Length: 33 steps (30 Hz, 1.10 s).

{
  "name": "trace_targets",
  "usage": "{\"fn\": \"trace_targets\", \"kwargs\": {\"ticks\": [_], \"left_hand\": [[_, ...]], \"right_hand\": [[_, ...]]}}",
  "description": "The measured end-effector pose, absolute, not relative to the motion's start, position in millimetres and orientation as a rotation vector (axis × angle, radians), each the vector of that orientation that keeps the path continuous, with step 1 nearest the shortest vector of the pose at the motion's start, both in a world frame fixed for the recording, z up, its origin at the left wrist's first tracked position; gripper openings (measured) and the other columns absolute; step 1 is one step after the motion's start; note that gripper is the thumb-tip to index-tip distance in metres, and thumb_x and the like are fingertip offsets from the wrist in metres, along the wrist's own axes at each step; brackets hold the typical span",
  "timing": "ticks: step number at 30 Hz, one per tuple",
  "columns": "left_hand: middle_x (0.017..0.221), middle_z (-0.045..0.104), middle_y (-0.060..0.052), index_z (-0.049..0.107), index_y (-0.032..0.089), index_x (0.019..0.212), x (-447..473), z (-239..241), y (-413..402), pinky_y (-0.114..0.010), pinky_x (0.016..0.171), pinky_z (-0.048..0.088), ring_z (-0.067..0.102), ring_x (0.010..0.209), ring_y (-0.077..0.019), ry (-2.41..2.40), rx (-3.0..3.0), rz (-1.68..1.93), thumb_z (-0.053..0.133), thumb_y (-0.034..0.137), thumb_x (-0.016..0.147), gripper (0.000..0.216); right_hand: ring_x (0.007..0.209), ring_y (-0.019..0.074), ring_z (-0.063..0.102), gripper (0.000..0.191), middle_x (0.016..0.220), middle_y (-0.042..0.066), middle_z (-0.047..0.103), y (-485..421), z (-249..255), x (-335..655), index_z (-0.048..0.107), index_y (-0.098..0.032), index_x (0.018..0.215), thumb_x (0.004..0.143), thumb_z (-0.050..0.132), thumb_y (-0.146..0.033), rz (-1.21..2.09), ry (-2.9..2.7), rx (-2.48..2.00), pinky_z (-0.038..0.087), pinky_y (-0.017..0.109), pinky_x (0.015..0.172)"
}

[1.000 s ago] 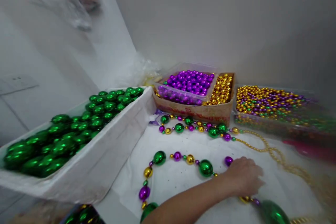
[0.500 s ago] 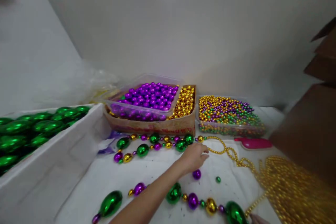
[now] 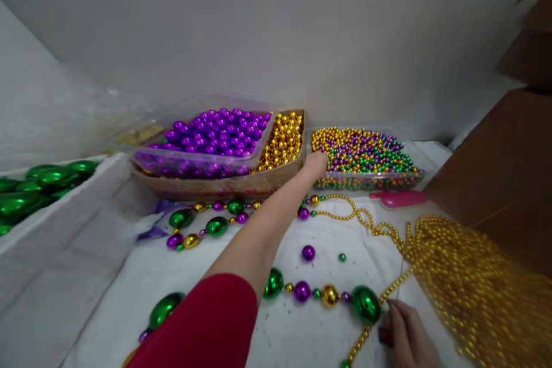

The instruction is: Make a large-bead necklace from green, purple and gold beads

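1. One bead strand (image 3: 330, 295) lies across the front of the white cloth (image 3: 319, 336), its glossy green, purple and gold balls varying in size, the green ones biggest; part of it is hidden behind the left forearm.
2. At its right end, just beside a big green bead (image 3: 365, 305), the right hand (image 3: 409, 334) pinches the strand between thumb and finger.
3. The left hand (image 3: 317, 164) is at the left end of the mixed-bead tub (image 3: 366, 181), which is clear and filled with tiny gold, purple and green beads; its fingertips are hidden, so I cannot tell whether they grasp anything.
4. Purple balls (image 3: 224, 132) fill another clear tub, in or on a low cardboard box (image 3: 207, 187), with gold balls (image 3: 282, 138) beside them.
5. Large green beads (image 3: 47, 178) fill the visible part of a white box (image 3: 64, 241) at far left.
6. Cloth stretches between this strand and a second strand (image 3: 217, 226) farther back; a loose purple bead (image 3: 308, 253) and a small green bead (image 3: 342, 257) rest there.
7. Heaped gold chain (image 3: 466, 276) and a brown carton (image 3: 491, 172) bound the right side; a pale wall (image 3: 215, 23) bounds the back.
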<state>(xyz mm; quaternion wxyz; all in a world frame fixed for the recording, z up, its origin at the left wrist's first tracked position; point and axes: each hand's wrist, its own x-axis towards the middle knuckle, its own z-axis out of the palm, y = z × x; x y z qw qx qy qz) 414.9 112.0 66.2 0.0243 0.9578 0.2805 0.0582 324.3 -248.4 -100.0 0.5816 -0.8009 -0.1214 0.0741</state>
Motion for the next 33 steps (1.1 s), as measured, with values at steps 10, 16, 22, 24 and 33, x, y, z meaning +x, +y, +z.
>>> {"fn": "trace_targets", "kwargs": {"ticks": [10, 16, 22, 24, 33], "left_hand": [[0.108, 0.059, -0.015, 0.059, 0.011, 0.108, 394.5, 76.0, 77.3, -0.034, 0.083, 0.041, 0.055, 0.101, -0.0231, 0.706, 2.907, 0.495, 0.044, 0.017, 0.090, 0.024], [0.058, 0.055, -0.002, 0.062, 0.012, 0.069, 306.9, 91.0, 26.3, -0.023, 0.056, 0.036, 0.049, 0.055, -0.0097, 0.390, 2.200, 0.442, 0.057, 0.027, 0.083, 0.021], [0.062, 0.058, -0.001, 0.063, 0.014, 0.075, 199.7, 74.0, -22.9, -0.019, 0.048, 0.038, 0.051, 0.051, -0.0085, 0.505, 1.408, 0.397, 0.063, 0.029, 0.079, 0.016], [0.074, 0.063, -0.003, 0.065, 0.014, 0.084, 176.4, 56.8, -38.6, -0.019, 0.053, 0.042, 0.055, 0.059, -0.0088, 0.512, 1.124, 0.386, 0.066, 0.025, 0.078, 0.013], [0.090, 0.067, -0.008, 0.064, 0.012, 0.096, 147.1, 4.7, -68.6, -0.021, 0.071, 0.050, 0.062, 0.074, -0.0105, 0.563, 0.447, 0.507, 0.059, 0.011, 0.081, 0.016]], "right_hand": [[0.061, 0.0150, 0.053, 0.028, 0.065, -0.001, 0.055, -252.5, -73.3, 326.7, 0.060, -0.017, 0.085, 0.083, 0.057, -0.045, 0.291, -0.319, -1.743, 0.044, 0.027, 0.058], [0.048, 0.0094, 0.043, 0.027, 0.062, -0.003, 0.051, -252.2, -40.1, 346.8, 0.055, -0.018, 0.082, 0.083, 0.057, -0.044, 0.509, -0.352, -1.527, 0.039, 0.022, 0.045], [0.050, 0.0089, 0.046, 0.023, 0.062, -0.002, 0.055, -248.0, 6.6, 351.5, 0.059, -0.017, 0.086, 0.081, 0.062, -0.039, 0.507, -0.464, -1.414, 0.037, 0.021, 0.046], [0.051, 0.0094, 0.047, 0.023, 0.063, -0.001, 0.058, -246.0, 15.7, 338.5, 0.061, -0.016, 0.086, 0.081, 0.062, -0.038, 0.539, -0.521, -1.437, 0.038, 0.021, 0.048], [0.054, 0.0149, 0.052, 0.045, 0.058, -0.001, 0.056, -258.3, 11.3, 253.3, 0.058, -0.014, 0.124, 0.089, 0.044, -0.039, 0.749, -1.038, -1.863, 0.041, 0.024, 0.053]]}}
